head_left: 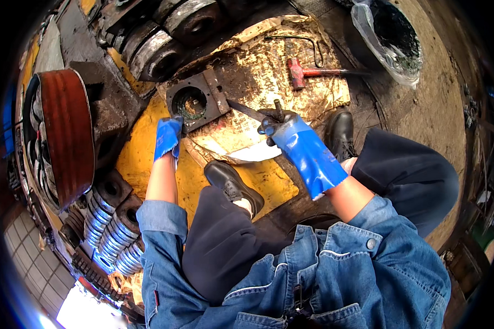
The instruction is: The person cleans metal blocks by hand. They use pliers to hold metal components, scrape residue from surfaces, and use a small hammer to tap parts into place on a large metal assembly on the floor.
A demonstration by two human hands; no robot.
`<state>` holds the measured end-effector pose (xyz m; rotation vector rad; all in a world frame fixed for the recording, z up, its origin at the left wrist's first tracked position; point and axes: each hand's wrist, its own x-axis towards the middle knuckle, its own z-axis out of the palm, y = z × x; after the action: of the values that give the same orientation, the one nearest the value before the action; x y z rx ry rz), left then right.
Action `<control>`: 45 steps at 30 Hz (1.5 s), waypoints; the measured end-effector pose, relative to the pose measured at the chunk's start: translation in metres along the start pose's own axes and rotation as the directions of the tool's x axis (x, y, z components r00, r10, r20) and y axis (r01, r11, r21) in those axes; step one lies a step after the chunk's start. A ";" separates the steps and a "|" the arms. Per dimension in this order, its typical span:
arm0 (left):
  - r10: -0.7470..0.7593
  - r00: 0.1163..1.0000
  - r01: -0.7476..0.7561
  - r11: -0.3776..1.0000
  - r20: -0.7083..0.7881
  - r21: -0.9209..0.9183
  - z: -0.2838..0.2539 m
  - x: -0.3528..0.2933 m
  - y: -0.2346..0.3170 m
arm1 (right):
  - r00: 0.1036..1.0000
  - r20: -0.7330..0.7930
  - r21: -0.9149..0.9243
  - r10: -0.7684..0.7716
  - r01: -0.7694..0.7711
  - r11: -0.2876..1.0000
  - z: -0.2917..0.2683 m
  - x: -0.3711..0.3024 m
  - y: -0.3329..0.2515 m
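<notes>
A dark square metal block [211, 98] with a large round hole lies on a worn, stained cardboard sheet [252, 71] in front of me. My left hand [170, 131], in a blue rubber glove, is closed at the block's near left corner, its fingertips partly hidden. My right hand [284, 130], in a blue glove with a blackened palm, is closed around a long flat metal tool [246, 110] like a file. The tool's far end meets the block's right side. A short dark rod [279, 108] sticks up by the right fingers; whether it belongs to the tool, I cannot tell.
A red hammer [297, 74] and a thin bent rod [315, 48] lie beyond my right hand. A plastic-lined bin [395, 44] stands far right. Heavy round metal parts [156, 52], a reddish-brown drum-shaped thing [68, 131] and ribbed metal parts [112, 225] crowd the left. My shoes [233, 183] flank the work.
</notes>
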<state>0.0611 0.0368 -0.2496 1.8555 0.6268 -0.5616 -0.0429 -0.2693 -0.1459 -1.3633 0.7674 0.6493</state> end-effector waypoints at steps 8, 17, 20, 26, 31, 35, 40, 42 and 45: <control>-0.117 0.986 0.141 0.965 -0.120 0.219 -0.013 0.022 -0.019 | 0.928 0.205 -0.219 -0.312 0.354 0.909 -0.008 0.070 0.062; -0.204 0.977 0.206 0.978 -0.068 0.035 -0.014 0.024 -0.020 | 0.959 0.207 -0.590 -0.191 0.279 0.758 0.002 0.076 0.030; -0.268 0.957 0.281 0.952 -0.111 0.123 -0.005 0.017 -0.008 | 0.986 0.129 -0.600 -0.106 0.163 0.783 0.002 0.081 0.028; -0.313 0.943 0.325 0.939 -0.111 0.114 -0.008 0.018 -0.012 | 0.968 -0.010 -0.363 -0.249 0.228 0.903 -0.005 0.102 0.026; -0.303 0.948 0.311 0.946 -0.096 0.092 -0.010 0.016 -0.012 | 0.982 0.075 -0.368 -0.173 0.188 0.911 -0.003 0.069 -0.010; -0.310 0.948 0.317 0.942 -0.077 0.106 -0.007 0.020 -0.014 | 0.978 0.207 -0.897 0.026 0.179 0.405 -0.005 0.096 -0.058; -0.243 0.964 0.249 0.967 -0.110 0.048 -0.007 0.018 -0.016 | 0.989 0.083 -0.752 -0.122 0.143 0.644 -0.034 0.087 -0.058; -0.271 0.955 0.282 0.955 -0.119 0.090 -0.007 0.019 -0.012 | 0.978 0.134 -0.723 -0.159 0.206 0.659 -0.053 0.081 -0.057; -0.248 0.959 0.264 0.958 -0.135 0.111 -0.001 0.016 -0.010 | 0.962 0.186 -0.742 -0.197 0.269 0.614 -0.049 0.083 -0.060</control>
<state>0.0671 0.0436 -0.2659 1.9520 0.9405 -0.6759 0.0499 -0.3271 -0.1779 -2.1590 0.1958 0.8629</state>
